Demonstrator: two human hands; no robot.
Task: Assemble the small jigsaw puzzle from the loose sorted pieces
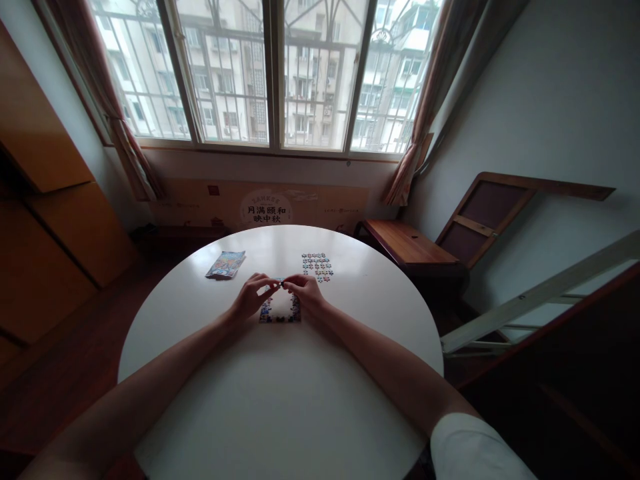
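Observation:
A small dark puzzle piece (pixel 282 284) is pinched between the fingertips of my left hand (pixel 251 293) and my right hand (pixel 306 291), which meet over the table. Below them lies a partly joined jigsaw puzzle (pixel 280 320), its border forming a frame around a bare white middle. My hands cover parts of its sides and upper edge. Loose puzzle pieces (pixel 316 263) are laid out in rows just beyond my right hand. Past my left hand, a colourful printed packet or sheet (pixel 226 265) rests flat; I cannot tell which it is.
All of this lies on a round white table (pixel 280 400). Beyond it stand a long printed cardboard panel (pixel 340 203) and a barred window. A low wooden bench (pixel 410 241) is at the right, near a pale ladder-like frame (pixel 540 293). Wooden cabinets (pixel 55 227) stand left.

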